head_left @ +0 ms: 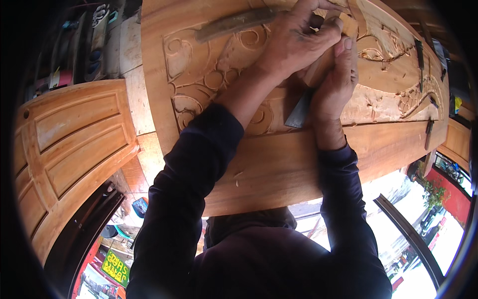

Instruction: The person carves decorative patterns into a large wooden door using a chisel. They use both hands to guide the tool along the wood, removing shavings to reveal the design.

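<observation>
A large carved wooden panel [279,164] lies in front of me, with scrolls and round shapes cut into its surface. Over its far middle, my left hand [303,42] has its fingers bent in a pinch at the upper end of a pale wooden piece [321,70]. My right hand [338,82] is closed along the right side of that same piece, thumb pointing away from me. A grey metal blade [298,113] shows just left of my right wrist; whether it joins the wooden piece is hidden. Beyond my left forearm lies a long, curved dark bar [234,25].
Wood shavings [386,62] litter the carving on the right. Two slim dark tools, one farther away [419,65] and one near the panel's edge [428,133], lie there. A panelled wooden door [79,134] stands at left. A plant [434,192] grows outside, front right.
</observation>
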Demonstrator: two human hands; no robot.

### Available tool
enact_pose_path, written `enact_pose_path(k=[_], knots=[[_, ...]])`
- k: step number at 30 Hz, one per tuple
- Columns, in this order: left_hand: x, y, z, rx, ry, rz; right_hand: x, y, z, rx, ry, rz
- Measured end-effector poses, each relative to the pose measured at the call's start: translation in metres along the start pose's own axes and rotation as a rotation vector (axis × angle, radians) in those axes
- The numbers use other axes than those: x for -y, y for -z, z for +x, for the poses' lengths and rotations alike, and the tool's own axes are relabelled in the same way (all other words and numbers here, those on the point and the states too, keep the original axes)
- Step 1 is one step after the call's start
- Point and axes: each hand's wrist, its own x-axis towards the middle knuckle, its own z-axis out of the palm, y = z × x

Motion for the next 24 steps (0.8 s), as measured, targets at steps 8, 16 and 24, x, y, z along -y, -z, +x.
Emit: enact_pose_path(k=[8, 16, 24], knots=[[0.019, 0.021, 0.008, -0.080, -0.223, -0.085, 0.002, -0.014, -0.007, 0.114, -0.279, 0.343], [-0.004, 0.008, 0.012, -0.036, -0.005, -0.135, 0.009, -0.001, 0.014, 0.044, -0.260, 0.310], [0.002, 0.005, 0.007, 0.146, -0.009, -0.148, -0.004, -0.005, -0.003, -0.140, -0.003, 0.148]])
